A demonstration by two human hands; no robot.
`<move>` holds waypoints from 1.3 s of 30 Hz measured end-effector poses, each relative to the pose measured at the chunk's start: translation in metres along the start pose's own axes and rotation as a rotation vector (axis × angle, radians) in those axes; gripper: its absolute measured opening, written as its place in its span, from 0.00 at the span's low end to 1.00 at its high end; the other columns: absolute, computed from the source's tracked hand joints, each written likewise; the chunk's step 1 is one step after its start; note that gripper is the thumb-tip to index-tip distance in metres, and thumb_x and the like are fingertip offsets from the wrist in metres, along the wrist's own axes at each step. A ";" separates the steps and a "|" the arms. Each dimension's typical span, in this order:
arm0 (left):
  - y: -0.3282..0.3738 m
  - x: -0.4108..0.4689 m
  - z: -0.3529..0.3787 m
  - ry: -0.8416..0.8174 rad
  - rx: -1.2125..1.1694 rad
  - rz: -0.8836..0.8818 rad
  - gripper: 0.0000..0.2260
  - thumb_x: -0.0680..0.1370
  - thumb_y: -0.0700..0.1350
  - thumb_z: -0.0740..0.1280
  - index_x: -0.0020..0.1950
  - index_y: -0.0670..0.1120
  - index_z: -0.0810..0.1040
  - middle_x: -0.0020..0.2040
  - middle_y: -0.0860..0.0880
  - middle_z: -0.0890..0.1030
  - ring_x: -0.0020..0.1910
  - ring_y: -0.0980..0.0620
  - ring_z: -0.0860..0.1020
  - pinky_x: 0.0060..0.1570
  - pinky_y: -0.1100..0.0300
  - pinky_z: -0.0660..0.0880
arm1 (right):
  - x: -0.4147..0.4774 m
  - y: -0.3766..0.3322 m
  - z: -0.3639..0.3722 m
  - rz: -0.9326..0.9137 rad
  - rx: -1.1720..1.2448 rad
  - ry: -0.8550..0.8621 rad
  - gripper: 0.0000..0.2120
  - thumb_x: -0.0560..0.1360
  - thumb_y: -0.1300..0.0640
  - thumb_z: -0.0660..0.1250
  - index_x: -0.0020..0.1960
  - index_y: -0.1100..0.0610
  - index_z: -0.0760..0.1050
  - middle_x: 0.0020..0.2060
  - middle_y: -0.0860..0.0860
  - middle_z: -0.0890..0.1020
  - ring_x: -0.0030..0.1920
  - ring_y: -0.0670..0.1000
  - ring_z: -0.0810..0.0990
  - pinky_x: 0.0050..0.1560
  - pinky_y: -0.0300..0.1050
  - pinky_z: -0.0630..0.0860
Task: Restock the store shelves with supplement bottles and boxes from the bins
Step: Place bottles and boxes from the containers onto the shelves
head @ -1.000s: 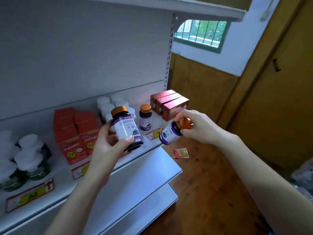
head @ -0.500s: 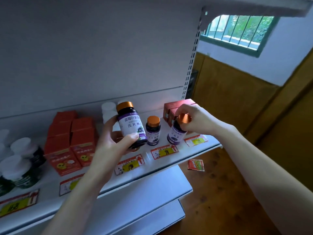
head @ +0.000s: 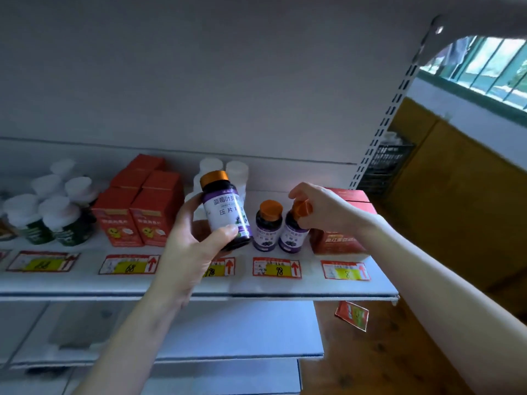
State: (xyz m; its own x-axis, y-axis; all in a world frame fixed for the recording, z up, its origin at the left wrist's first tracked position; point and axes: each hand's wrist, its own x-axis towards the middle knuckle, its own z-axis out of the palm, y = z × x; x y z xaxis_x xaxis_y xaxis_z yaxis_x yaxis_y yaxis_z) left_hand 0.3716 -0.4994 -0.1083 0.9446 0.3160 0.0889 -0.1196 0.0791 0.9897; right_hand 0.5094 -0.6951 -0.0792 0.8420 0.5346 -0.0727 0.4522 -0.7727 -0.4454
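Observation:
My left hand (head: 188,246) grips a dark bottle with a purple label and orange cap (head: 225,212), held upright just above the white shelf (head: 182,286). My right hand (head: 322,208) pinches the orange cap of a second purple-label bottle (head: 292,230), which stands slightly tilted on the shelf. Between the two stands a third bottle of the same kind (head: 268,226), touched by neither hand.
Orange boxes (head: 142,212) and white-capped green bottles (head: 48,212) fill the shelf's left. White bottles (head: 236,169) stand at the back. Red boxes (head: 345,223) sit at the right end. Price tags (head: 276,267) line the front edge. A lower shelf (head: 228,337) and wooden floor (head: 385,352) lie below.
My right hand has brought its bottle from in front of the shelf down onto it, beside the standing bottle. My left hand has kept its bottle near the shelf. The view has shifted right.

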 end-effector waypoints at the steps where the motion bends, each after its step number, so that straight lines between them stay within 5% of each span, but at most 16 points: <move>1: 0.000 -0.003 0.001 0.021 0.002 -0.001 0.28 0.57 0.54 0.72 0.57 0.62 0.72 0.54 0.55 0.80 0.56 0.53 0.78 0.53 0.55 0.76 | 0.004 0.001 0.002 -0.015 -0.001 0.000 0.24 0.69 0.64 0.67 0.64 0.57 0.68 0.52 0.50 0.76 0.50 0.50 0.74 0.39 0.34 0.67; 4: 0.001 -0.011 0.003 0.061 0.001 0.008 0.24 0.57 0.54 0.71 0.53 0.63 0.74 0.50 0.58 0.81 0.53 0.57 0.79 0.48 0.60 0.76 | 0.014 0.005 0.004 -0.028 -0.023 0.006 0.24 0.68 0.64 0.67 0.64 0.56 0.69 0.58 0.53 0.76 0.51 0.50 0.73 0.47 0.38 0.67; 10: 0.002 -0.019 0.009 0.089 -0.030 0.042 0.26 0.57 0.52 0.71 0.55 0.56 0.74 0.48 0.58 0.83 0.49 0.58 0.80 0.44 0.64 0.78 | 0.018 0.008 -0.001 -0.053 -0.102 -0.054 0.19 0.69 0.58 0.70 0.59 0.58 0.72 0.52 0.54 0.77 0.47 0.53 0.74 0.38 0.39 0.69; 15: -0.002 -0.021 0.011 0.092 0.019 0.029 0.25 0.57 0.53 0.72 0.54 0.62 0.74 0.51 0.56 0.82 0.53 0.55 0.80 0.49 0.57 0.77 | 0.014 0.008 -0.002 -0.105 -0.124 -0.065 0.17 0.71 0.59 0.67 0.59 0.60 0.72 0.52 0.56 0.78 0.49 0.56 0.76 0.47 0.47 0.73; 25: -0.004 -0.021 0.012 0.080 0.106 0.006 0.28 0.58 0.55 0.73 0.57 0.67 0.71 0.56 0.52 0.80 0.57 0.53 0.78 0.57 0.51 0.74 | 0.016 0.013 -0.005 -0.118 -0.121 -0.101 0.23 0.72 0.58 0.69 0.66 0.56 0.69 0.60 0.53 0.76 0.56 0.52 0.75 0.50 0.40 0.70; 27: -0.003 -0.020 0.013 0.064 0.065 -0.032 0.30 0.58 0.53 0.74 0.59 0.63 0.71 0.55 0.50 0.81 0.55 0.52 0.79 0.54 0.53 0.76 | 0.012 0.004 -0.010 -0.137 0.013 0.006 0.23 0.73 0.57 0.68 0.67 0.55 0.69 0.61 0.51 0.76 0.58 0.49 0.75 0.53 0.38 0.70; 30: -0.001 -0.016 0.020 0.032 -0.098 -0.130 0.28 0.60 0.43 0.73 0.60 0.48 0.73 0.46 0.49 0.84 0.47 0.50 0.82 0.45 0.57 0.80 | 0.004 -0.023 -0.021 -0.197 0.306 0.183 0.12 0.75 0.56 0.67 0.58 0.54 0.76 0.49 0.46 0.81 0.48 0.44 0.79 0.50 0.33 0.75; 34: 0.003 -0.014 0.029 -0.035 -0.297 -0.219 0.24 0.64 0.38 0.67 0.60 0.38 0.73 0.45 0.42 0.83 0.42 0.47 0.83 0.36 0.59 0.79 | -0.003 -0.049 -0.030 -0.191 0.578 -0.008 0.09 0.76 0.49 0.63 0.52 0.51 0.76 0.44 0.48 0.83 0.45 0.46 0.83 0.46 0.38 0.80; 39: 0.006 -0.015 0.039 -0.106 -0.304 -0.215 0.20 0.65 0.35 0.72 0.56 0.40 0.74 0.42 0.45 0.83 0.40 0.51 0.82 0.35 0.62 0.78 | -0.003 -0.051 -0.026 -0.180 0.638 -0.040 0.09 0.73 0.52 0.68 0.49 0.56 0.80 0.43 0.53 0.84 0.40 0.46 0.83 0.40 0.39 0.78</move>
State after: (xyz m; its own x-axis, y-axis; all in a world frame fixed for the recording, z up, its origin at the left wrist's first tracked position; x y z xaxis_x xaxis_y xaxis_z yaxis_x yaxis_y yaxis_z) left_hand 0.3689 -0.5408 -0.0991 0.9825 0.1630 -0.0903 0.0149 0.4146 0.9099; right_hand 0.4917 -0.6662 -0.0335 0.7526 0.6580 0.0250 0.3117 -0.3226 -0.8938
